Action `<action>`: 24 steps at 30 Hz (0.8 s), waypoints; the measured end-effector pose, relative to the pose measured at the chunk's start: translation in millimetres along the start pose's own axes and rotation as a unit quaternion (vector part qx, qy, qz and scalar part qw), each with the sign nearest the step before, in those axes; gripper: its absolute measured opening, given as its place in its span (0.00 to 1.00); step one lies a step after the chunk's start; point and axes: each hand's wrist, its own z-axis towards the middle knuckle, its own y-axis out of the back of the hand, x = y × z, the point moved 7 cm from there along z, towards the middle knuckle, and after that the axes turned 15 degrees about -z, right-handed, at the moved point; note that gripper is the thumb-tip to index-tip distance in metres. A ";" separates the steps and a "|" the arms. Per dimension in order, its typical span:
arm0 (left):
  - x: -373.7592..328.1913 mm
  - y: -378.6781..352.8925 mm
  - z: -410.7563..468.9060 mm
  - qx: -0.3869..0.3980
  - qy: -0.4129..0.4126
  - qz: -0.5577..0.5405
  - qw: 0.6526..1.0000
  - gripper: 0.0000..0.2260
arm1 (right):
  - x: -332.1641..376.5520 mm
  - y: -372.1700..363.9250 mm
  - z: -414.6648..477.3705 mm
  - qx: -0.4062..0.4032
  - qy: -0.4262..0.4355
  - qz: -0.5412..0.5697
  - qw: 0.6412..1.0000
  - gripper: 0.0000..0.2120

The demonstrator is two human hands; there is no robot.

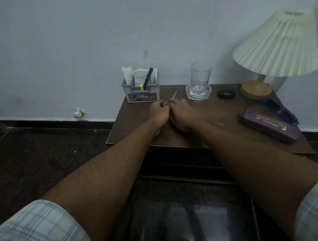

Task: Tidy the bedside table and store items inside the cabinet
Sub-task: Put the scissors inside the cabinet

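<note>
Both my hands meet over the middle of the brown bedside table (134, 129). My left hand (158, 112) and my right hand (183, 115) are closed together on a thin pen (173, 96) with an orange part between the fingertips; its grey tip sticks up toward the wall. Just behind them stands a grey desk organiser (141, 91) with papers, a dark blue pen and a yellow marker in it. A purple glasses case (269, 127) lies at the right with blue glasses (281, 110) against it.
An empty drinking glass (201, 77) stands on a glass coaster (198, 91). A small dark earbud case (226, 93) lies beside a pleated lamp (277, 47) with a wooden base. Crumpled paper (79, 112) lies on the dark floor by the wall.
</note>
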 end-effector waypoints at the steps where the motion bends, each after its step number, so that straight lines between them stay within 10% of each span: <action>1: -0.6 0.7 -2.6 -0.005 0.001 0.006 1.000 0.11 | 1.5 1.5 -6.5 -0.011 -0.002 0.007 1.000 0.19; 13: 3.5 5.4 -77.3 -0.130 0.090 0.046 0.986 0.15 | 6.6 22.0 -87.8 -0.092 -0.127 0.155 0.975 0.08; 24: 17.7 4.8 -125.0 -0.138 0.123 0.048 0.982 0.11 | -9.8 4.6 -122.0 -0.041 -0.343 0.419 0.840 0.11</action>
